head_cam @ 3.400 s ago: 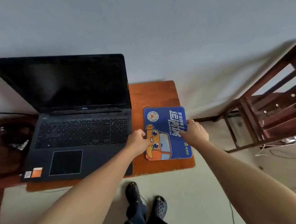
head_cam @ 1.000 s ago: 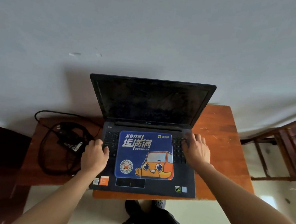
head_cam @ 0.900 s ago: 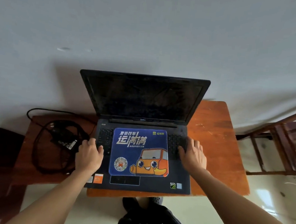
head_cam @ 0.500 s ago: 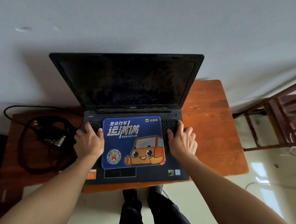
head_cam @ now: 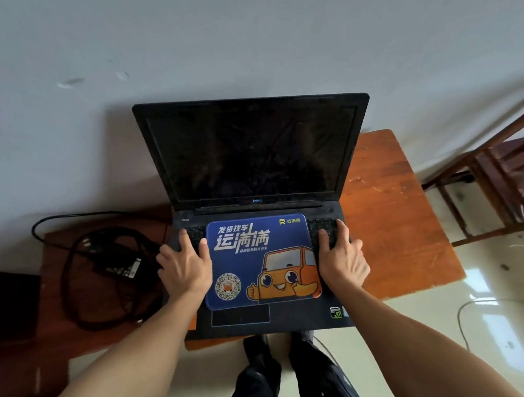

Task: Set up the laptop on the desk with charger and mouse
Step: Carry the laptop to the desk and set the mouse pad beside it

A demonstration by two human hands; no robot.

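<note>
Two open hands, left hand (head_cam: 185, 266) and right hand (head_cam: 341, 258), lie flat on the laptop (head_cam: 252, 152) beside the mouse pad (head_cam: 258, 255), now moved off the desk (head_cam: 395, 230) onto its keys, charger (head_cam: 119, 268) loose at left.

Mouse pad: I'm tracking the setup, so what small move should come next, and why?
Probably lift the mouse pad off the laptop and lay it on the bare desk to its right. It covers most of the keyboard, and the left hand and right hand rest flat beside it.

Open laptop (head_cam: 251, 159), mouse pad (head_cam: 248, 261) atop, hands (head_cam: 185, 267) (head_cam: 342, 263) flanking
</note>
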